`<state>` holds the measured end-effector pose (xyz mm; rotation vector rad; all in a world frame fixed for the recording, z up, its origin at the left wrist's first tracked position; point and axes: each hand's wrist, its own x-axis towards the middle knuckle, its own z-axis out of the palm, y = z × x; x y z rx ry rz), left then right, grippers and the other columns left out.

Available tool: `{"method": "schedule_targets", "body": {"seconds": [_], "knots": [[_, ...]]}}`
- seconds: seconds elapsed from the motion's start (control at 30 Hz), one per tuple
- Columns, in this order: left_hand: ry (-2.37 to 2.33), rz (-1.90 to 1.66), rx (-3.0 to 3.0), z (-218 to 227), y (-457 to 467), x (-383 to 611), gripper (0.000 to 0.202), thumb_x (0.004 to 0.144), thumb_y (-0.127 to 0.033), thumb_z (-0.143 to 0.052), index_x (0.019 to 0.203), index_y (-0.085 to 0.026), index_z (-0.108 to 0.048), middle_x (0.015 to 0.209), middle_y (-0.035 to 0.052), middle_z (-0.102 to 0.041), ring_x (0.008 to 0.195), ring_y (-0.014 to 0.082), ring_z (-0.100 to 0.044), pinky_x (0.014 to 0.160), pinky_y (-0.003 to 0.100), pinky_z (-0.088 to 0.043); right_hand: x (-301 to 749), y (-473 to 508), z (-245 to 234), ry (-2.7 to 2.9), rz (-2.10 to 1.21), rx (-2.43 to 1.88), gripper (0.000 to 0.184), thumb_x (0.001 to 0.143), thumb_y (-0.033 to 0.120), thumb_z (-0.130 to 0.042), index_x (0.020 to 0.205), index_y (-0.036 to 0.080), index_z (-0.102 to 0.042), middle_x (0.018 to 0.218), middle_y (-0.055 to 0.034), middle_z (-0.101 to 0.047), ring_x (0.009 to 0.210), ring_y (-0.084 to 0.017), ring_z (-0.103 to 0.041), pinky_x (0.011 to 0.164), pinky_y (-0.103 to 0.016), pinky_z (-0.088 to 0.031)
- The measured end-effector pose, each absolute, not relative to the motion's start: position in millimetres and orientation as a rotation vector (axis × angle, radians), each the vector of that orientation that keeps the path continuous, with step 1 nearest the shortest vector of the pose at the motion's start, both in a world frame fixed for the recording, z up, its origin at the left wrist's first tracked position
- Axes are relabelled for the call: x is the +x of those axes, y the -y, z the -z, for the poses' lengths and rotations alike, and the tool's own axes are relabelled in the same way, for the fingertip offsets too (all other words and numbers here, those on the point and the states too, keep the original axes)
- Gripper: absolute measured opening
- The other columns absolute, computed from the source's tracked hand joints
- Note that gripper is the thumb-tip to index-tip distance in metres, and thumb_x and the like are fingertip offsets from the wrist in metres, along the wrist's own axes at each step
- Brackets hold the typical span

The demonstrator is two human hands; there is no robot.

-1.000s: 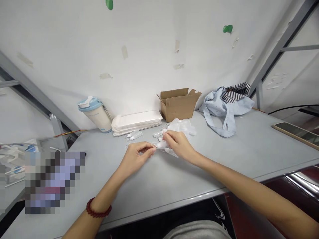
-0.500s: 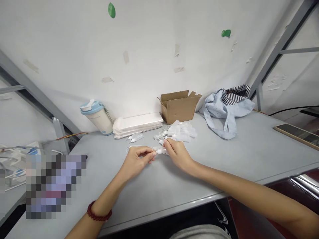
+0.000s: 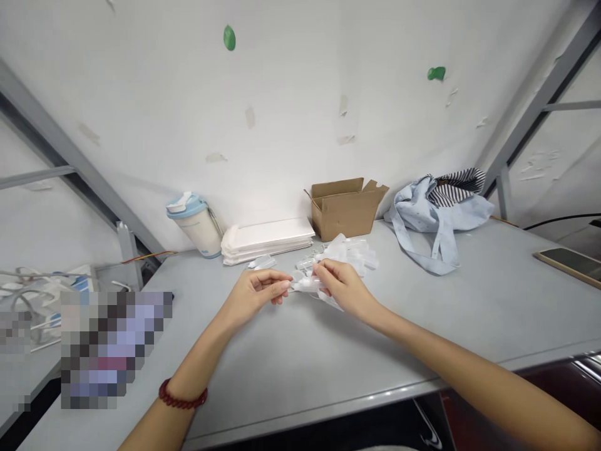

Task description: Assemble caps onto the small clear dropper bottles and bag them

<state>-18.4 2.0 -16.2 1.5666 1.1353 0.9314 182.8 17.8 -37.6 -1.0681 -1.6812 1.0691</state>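
Note:
My right hand is closed around a small translucent white squeeze bottle, held level just above the table with its narrow end pointing left. At that narrow end, the thumb and fingers of my left hand are pinched together; whether a tiny cap sits between them is too small to make out. Behind my right hand lies a pile of similar small plastic bottles. A few more bottles rest behind my left hand. Part of another clear piece shows under my right fingers.
Along the wall stand a blue-lidded tumbler, a stack of white envelopes, an open cardboard box and a light blue cloth bag. A phone lies at the right, a blurred-out item at the left.
The view has shifted, so everything sits a little further right and lower. Both hands stay at the bottle, with the left fingertips slightly further from its body.

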Motion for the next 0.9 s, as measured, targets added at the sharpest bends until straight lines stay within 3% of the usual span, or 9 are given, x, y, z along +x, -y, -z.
{"method": "schedule_targets", "body": {"seconds": [0.23,0.43,0.7,0.9], "knots": [[-1.121,-0.887,1.664,19.5,0.0,-13.7,0.022,0.081,-0.035,-0.06,0.078,-0.015,-0.068,0.066,0.0007,-0.063,0.057,0.0106,-0.053,0.059,0.023,-0.045,181.1,-15.1,39.2,1.72,-1.024,-1.071,0.033,0.091,0.039,-0.038,0.066,0.018,-0.047,0.052,0.0054,-0.04,0.05,-0.009,-0.038,0.051,-0.023,-0.03],[-1.188,-0.826,1.817,15.5,2.9,-8.0,0.025,0.083,-0.033,-0.056,0.068,-0.015,-0.064,0.062,0.0003,-0.06,0.059,0.0114,-0.052,0.06,0.022,-0.043,180.2,-16.0,39.2,1.816,-0.903,-1.087,0.037,0.091,0.035,-0.037,0.058,0.019,-0.038,0.051,0.0045,-0.04,0.051,-0.01,-0.038,0.052,-0.023,-0.028],[-1.212,-0.753,1.952,12.2,12.0,-1.1,0.024,0.083,-0.028,-0.053,0.067,-0.014,-0.065,0.063,0.0016,-0.062,0.062,0.0131,-0.055,0.062,0.023,-0.043,181.2,-19.0,43.5,1.915,-0.819,-1.085,0.034,0.09,0.029,-0.037,0.057,0.018,-0.039,0.052,0.0042,-0.039,0.051,-0.01,-0.036,0.052,-0.024,-0.026],[-1.255,-0.771,1.989,3.9,12.5,-8.8,0.021,0.082,-0.028,-0.054,0.074,-0.016,-0.068,0.068,0.0016,-0.064,0.064,0.0137,-0.056,0.062,0.023,-0.043,181.1,-22.4,45.6,2.011,-0.82,-1.033,0.041,0.094,0.033,-0.032,0.057,0.019,-0.038,0.052,0.004,-0.041,0.051,-0.01,-0.039,0.053,-0.024,-0.029]]}}
